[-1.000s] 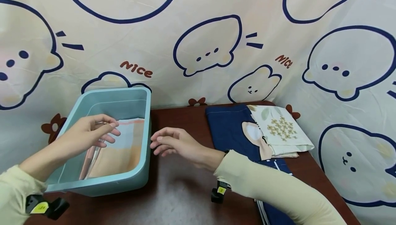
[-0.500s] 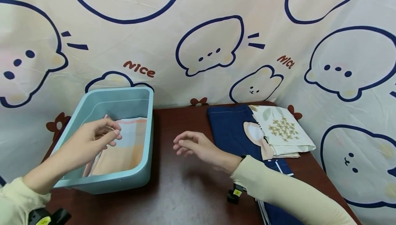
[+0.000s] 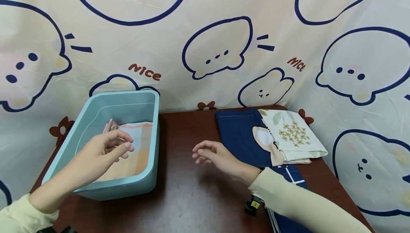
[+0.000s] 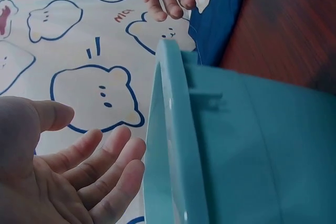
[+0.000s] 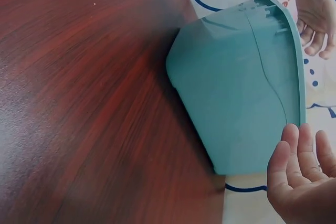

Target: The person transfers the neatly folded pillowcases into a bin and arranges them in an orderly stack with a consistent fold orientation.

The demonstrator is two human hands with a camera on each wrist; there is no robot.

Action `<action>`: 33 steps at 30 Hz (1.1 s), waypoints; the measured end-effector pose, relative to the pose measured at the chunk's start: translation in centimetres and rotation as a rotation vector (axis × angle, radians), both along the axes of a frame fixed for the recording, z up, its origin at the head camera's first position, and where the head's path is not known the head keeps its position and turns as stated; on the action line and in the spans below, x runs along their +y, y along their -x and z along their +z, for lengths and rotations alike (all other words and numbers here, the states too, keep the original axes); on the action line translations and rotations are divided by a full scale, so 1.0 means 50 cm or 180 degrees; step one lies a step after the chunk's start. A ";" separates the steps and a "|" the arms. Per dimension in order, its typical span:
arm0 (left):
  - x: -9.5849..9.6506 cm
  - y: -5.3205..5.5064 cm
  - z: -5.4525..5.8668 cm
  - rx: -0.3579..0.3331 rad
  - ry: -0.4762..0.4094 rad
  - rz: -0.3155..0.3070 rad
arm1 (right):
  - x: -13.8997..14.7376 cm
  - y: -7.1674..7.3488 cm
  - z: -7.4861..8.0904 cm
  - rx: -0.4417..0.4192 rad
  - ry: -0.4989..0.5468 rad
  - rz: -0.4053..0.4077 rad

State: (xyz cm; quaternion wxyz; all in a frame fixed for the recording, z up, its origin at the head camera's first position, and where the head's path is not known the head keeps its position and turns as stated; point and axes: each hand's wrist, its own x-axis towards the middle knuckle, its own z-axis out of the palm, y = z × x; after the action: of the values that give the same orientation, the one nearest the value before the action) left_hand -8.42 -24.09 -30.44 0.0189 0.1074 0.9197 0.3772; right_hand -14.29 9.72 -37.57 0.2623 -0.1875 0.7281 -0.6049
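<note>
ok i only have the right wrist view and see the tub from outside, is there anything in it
Observer: Yes, the head view shows checked cloth lying in the tub.
Operator: and what else is lying about
Observer: A dark blue cloth and a white flowered cloth are on the table, toward the person's right.
Operator: my view cuts off part of the left side, is anything held there
Observer: No, the left wrist view shows the palm of the left hand bare.
</note>
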 end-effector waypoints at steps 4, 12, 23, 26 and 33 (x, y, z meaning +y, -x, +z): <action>0.013 -0.007 -0.007 -0.0043 -0.0064 -0.0025 | 0.018 0.001 -0.009 -0.0011 0.0022 -0.0073; 0.052 -0.031 -0.004 0.0011 -0.0130 -0.0115 | 0.051 0.001 -0.027 -0.0004 -0.0066 -0.0186; 0.114 -0.042 -0.006 0.0131 -0.0168 -0.0115 | 0.105 0.007 -0.054 0.0086 -0.0166 -0.0262; 0.128 -0.045 -0.005 0.0056 -0.0264 -0.0156 | 0.121 0.008 -0.063 0.0073 -0.0221 -0.0319; 0.165 -0.057 -0.015 -0.0426 -0.0480 -0.0381 | 0.150 0.011 -0.074 0.0077 -0.0247 -0.0394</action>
State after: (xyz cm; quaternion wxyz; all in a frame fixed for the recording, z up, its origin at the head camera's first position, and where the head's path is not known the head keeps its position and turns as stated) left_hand -5.57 -15.82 -31.22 0.0946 0.1378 0.8773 0.4499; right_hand -14.86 17.19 -41.27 0.2226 -0.1391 0.7643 -0.5890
